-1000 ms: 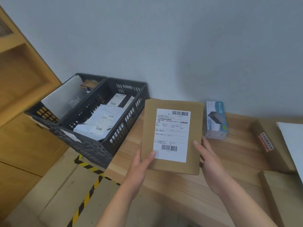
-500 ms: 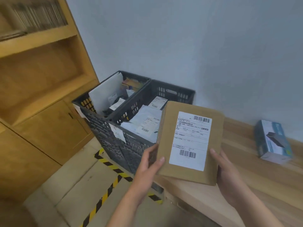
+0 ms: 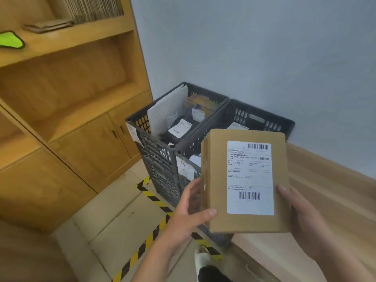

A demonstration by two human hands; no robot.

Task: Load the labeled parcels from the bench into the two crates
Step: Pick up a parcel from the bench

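- Right crate (image 3: 262,121) now has the brown parcel (image 3: 244,180) carried across, held over its near end, label upward.
- Left hand (image 3: 190,210) grips the parcel's crate-side corner, thumb on top.
- Right hand (image 3: 299,212) clasps the opposite edge.

We hold the parcel (image 3: 244,184) between our hands, the left hand (image 3: 191,212) at its left edge and the right hand (image 3: 301,216) at its right edge. It sits in front of the right crate (image 3: 264,121) and hides most of it. The left crate (image 3: 154,151) touches the right one, both in the corner against the wall (image 3: 244,47), with packets (image 3: 179,129) in the left crate. The shelf (image 3: 71,98) stands left of the crates, the bench (image 3: 325,190) right of them along the wall. Tape (image 3: 142,247) runs on the floor before the crates.
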